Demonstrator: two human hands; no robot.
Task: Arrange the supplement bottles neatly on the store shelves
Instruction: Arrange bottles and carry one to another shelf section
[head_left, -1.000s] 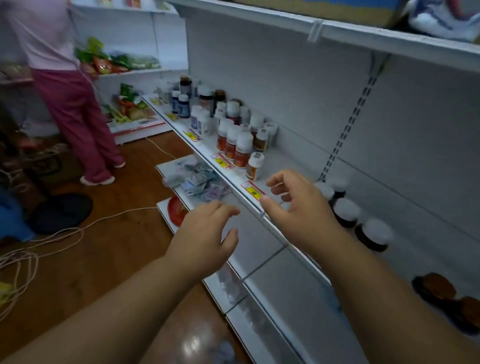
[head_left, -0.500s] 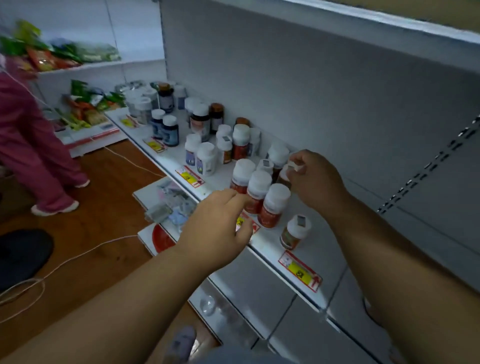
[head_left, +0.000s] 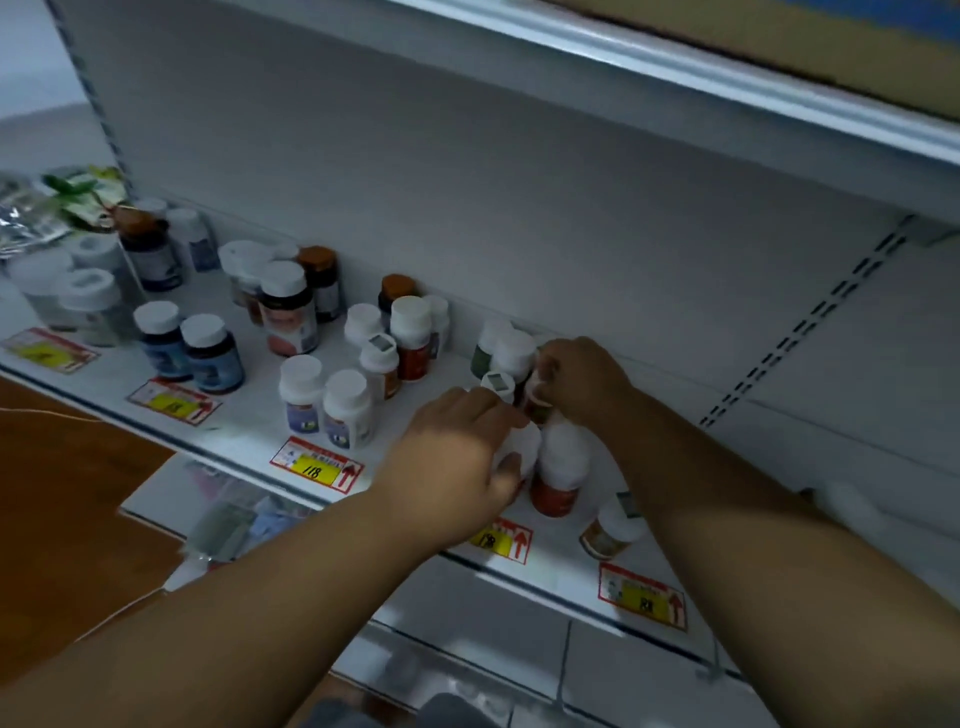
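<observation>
Several supplement bottles with white or brown caps stand on a white store shelf (head_left: 249, 423). My left hand (head_left: 457, 457) grips the white cap of a red-labelled bottle (head_left: 522, 449) near the shelf's front. Right beside it stands another white-capped red bottle (head_left: 558, 470). My right hand (head_left: 582, 382) pinches the top of a small bottle (head_left: 537, 402) just behind those, next to two white-capped bottles (head_left: 506, 353). A lone small bottle (head_left: 610, 530) stands to the right near the edge.
Yellow and red price tags (head_left: 317, 465) line the shelf's front edge. Blue-labelled bottles (head_left: 210, 353) and larger jars stand to the left, with green packets (head_left: 78, 197) beyond. A shelf overhangs above (head_left: 675, 67). Lower shelves and a wooden floor (head_left: 67, 493) lie below.
My view moved closer to the shelf. My left hand advanced from the shelf's edge onto a red-labelled bottle's cap. My right hand stays at the small bottle at the back.
</observation>
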